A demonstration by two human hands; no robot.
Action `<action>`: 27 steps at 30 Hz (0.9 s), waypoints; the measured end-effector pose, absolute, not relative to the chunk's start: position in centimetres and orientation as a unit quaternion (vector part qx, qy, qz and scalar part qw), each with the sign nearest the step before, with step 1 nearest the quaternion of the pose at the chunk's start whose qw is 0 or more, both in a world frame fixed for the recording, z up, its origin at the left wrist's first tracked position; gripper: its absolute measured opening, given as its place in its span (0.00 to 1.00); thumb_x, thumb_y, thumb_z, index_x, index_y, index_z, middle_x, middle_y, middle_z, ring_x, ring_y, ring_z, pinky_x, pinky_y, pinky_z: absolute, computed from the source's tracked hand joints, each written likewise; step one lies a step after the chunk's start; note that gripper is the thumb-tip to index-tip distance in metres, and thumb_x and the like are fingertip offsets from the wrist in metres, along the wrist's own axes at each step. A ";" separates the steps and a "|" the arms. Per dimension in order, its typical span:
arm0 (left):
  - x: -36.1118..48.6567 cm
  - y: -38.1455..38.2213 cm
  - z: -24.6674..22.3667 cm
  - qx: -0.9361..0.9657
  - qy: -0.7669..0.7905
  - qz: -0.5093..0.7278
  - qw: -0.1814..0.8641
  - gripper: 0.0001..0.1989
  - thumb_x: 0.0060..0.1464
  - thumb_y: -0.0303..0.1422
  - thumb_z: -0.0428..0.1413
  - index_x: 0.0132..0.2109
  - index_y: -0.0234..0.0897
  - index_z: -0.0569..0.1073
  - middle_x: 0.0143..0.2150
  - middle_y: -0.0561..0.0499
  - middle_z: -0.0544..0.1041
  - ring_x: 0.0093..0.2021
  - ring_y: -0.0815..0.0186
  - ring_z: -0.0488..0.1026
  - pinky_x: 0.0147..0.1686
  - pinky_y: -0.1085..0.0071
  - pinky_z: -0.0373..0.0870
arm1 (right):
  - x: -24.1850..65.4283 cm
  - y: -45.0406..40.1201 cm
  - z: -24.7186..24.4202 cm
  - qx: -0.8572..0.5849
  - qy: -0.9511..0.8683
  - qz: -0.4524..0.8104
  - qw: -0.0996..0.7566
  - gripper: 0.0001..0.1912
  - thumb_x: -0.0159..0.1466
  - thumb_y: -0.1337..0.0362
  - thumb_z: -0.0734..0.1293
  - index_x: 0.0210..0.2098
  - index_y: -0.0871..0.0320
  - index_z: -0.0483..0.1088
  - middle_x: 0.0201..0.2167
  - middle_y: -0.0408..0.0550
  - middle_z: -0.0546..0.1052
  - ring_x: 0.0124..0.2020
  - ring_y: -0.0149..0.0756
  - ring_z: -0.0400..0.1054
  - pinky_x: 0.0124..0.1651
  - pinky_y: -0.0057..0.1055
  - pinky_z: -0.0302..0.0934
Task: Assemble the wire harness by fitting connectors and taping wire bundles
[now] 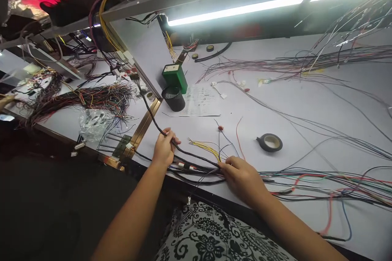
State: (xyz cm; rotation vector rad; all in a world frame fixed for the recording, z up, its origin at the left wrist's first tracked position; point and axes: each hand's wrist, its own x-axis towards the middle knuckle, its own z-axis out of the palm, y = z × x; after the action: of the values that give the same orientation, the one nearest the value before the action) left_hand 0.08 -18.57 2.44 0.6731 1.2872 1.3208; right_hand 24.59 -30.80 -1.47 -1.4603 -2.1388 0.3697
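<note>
Left hand (pixel 164 147): closed, fingers wrapped on the black cable (pixel 148 106); the cable goes up and away to a plug (pixel 134 77) on the far left
Right hand (pixel 243 177): closed, fingertips pinching the wire bundle (pixel 199 167) where the black cable meets it; more of the bundle runs off to the right of this grip
Yellow wires (pixel 203 146): just past the right hand's fingertips, with their ends pointing left
Tape roll (pixel 263 142): black, lying flat, past the right hand and a bit to the right
Black cup (pixel 173 98): past the left hand; the green box (pixel 175 81) is just behind it
Writing: the paper (pixel 202 100) past both hands has small print; the green box has a pale label (pixel 171 67); both are too small to read
</note>
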 end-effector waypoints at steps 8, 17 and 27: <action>-4.6 -20.6 3.7 0.574 0.618 0.446 0.299 0.22 0.50 0.34 0.60 0.52 0.43 0.66 0.48 0.46 0.69 0.50 0.60 0.68 0.53 0.59 0.64 | 24.9 -30.5 -0.4 -0.531 -0.786 0.180 0.261 0.13 0.68 0.62 0.58 0.42 0.57 0.73 0.35 0.50 0.72 0.33 0.34 0.67 0.34 0.30 0.59; -2.3 -19.3 2.2 0.900 0.378 0.045 0.214 0.18 0.62 0.42 0.44 0.53 0.45 0.73 0.37 0.46 0.73 0.39 0.59 0.69 0.42 0.61 0.64 | 24.0 -30.3 -0.7 -0.542 -0.798 0.129 0.227 0.16 0.69 0.61 0.57 0.31 0.58 0.72 0.28 0.47 0.70 0.30 0.34 0.64 0.32 0.30 0.56; -1.6 -26.5 10.5 0.761 0.538 0.082 0.353 0.27 0.55 0.54 0.44 0.58 0.53 0.67 0.45 0.46 0.76 0.52 0.54 0.66 0.43 0.56 0.63 | 26.0 -31.0 0.8 -0.492 -0.788 0.231 0.288 0.22 0.64 0.51 0.63 0.55 0.50 0.64 0.45 0.50 0.74 0.40 0.41 0.71 0.38 0.34 0.68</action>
State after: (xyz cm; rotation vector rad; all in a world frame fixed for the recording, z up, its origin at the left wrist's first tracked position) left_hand -1.59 -26.52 10.54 1.9693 1.3913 0.2129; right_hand 25.98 -31.01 0.81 -1.3136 -2.1053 0.6166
